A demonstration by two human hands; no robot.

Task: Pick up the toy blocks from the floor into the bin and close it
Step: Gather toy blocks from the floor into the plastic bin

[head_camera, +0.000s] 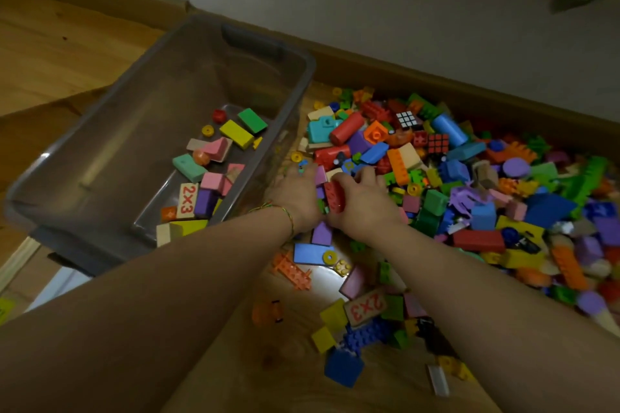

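1. Grip: left hand and right hand are cupped together, fingers curled round a red brick plus a few bits beside it.
2. Step: scooping. Most toy blocks sit heaped on the floor just beside the bin, with only a few inside.
3. Next move probably needs a lift leftward over the rim without spilling.
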